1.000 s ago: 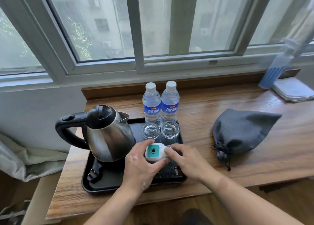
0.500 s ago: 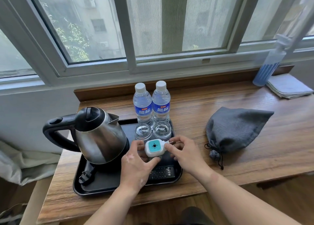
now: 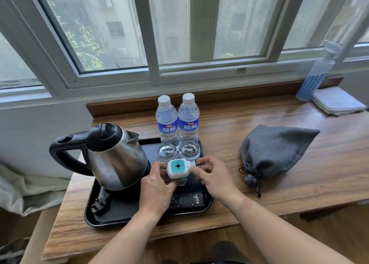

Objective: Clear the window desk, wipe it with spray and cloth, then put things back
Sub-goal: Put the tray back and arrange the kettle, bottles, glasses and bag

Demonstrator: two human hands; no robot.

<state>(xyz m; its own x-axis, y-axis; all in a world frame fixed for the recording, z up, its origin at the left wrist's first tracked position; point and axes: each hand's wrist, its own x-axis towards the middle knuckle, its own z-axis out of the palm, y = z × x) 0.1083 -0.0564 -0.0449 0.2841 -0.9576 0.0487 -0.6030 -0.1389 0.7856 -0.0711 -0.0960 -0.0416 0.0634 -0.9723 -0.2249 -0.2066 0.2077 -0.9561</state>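
A small white plug-in device with a teal face (image 3: 178, 168) is held just above the black tray (image 3: 119, 216). My left hand (image 3: 156, 190) grips its left side. My right hand (image 3: 214, 177) pinches its right side, where the metal prongs stick out. On the tray stand a steel kettle (image 3: 115, 156), two upturned glasses (image 3: 177, 151) and two water bottles (image 3: 177, 122); a black remote (image 3: 186, 201) lies flat under my hands. The wooden desk (image 3: 299, 176) carries the tray. A blue spray bottle (image 3: 315, 78) and a folded cloth (image 3: 337, 101) sit at the far right.
A grey drawstring bag (image 3: 273, 150) lies on the desk right of the tray. The window sill and frame run along the back edge. A pale bundle of fabric (image 3: 26, 192) lies left of the desk, below its level.
Both hands have lifted the white device a little and brought it towards the glasses; the remote under it now shows more. My view has shifted slightly.
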